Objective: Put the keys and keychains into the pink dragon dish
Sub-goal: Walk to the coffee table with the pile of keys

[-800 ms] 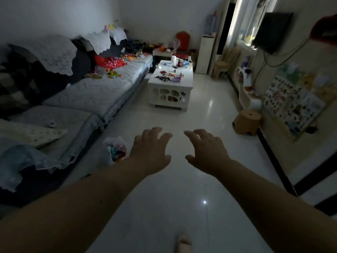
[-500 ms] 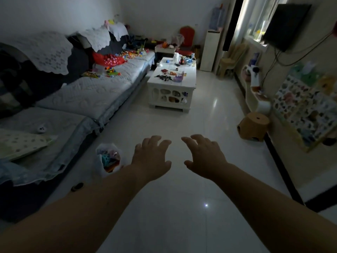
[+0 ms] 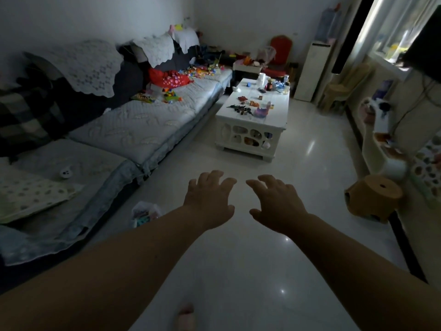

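A white coffee table (image 3: 274, 117) stands across the room, ahead of me. On it sits the pink dragon dish (image 3: 262, 112), with a dark pile of keys and keychains (image 3: 241, 109) to its left. Both arms reach forward over the tiled floor. My left hand (image 3: 210, 199) and my right hand (image 3: 276, 204) are side by side, palms down, fingers spread, holding nothing. They are far short of the table.
A long grey sofa (image 3: 133, 130) with toys runs along the left wall. A plastic bag (image 3: 144, 213) lies on the floor beside it. A brown stool (image 3: 374, 199) stands at the right, near a low shelf. Bottles and small items crowd the table's far end.
The view has moved forward toward the coffee table, which now looks larger. Both hands stay stretched out and open, holding nothing.
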`<state>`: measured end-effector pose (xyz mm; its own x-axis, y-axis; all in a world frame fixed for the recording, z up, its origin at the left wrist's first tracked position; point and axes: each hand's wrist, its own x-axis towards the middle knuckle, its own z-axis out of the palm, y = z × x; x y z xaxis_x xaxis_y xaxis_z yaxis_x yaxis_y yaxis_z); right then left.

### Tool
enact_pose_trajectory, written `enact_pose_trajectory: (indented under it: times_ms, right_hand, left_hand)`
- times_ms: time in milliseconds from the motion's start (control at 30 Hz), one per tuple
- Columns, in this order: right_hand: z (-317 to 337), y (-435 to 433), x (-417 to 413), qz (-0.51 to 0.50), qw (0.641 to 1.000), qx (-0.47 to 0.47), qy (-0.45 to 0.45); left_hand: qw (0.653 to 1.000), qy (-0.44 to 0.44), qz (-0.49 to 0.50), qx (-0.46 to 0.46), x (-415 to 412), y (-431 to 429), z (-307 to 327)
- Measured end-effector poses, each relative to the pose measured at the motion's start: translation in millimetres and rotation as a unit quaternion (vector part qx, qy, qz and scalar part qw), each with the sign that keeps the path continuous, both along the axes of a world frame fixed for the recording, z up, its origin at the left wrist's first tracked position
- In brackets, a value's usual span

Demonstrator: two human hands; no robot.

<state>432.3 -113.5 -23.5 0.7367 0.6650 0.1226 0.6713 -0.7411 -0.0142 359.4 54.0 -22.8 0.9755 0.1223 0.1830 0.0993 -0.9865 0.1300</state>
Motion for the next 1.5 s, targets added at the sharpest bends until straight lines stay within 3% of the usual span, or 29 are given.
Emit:
enact_pose_trajectory:
  times_ms: [600, 1067, 1500]
  right_hand:
    - [12.3, 192.1, 267.5, -0.006, 0.999, 0.046, 0.000]
    - [23.6, 299.4, 574.9, 0.055, 0.997, 0.045, 0.010]
    - [9.6, 423.6, 772.4, 0.052, 0.998, 0.037, -0.020]
  left_hand:
    - [0.999, 0.010, 0.007, -0.033, 273.1, 189.4, -3.4]
    - [0.995, -0.047, 0.083, -0.022, 555.5, 284.6, 10.6]
    - [0.995, -0.036, 0.087, -0.045, 739.4, 403.4, 6.0]
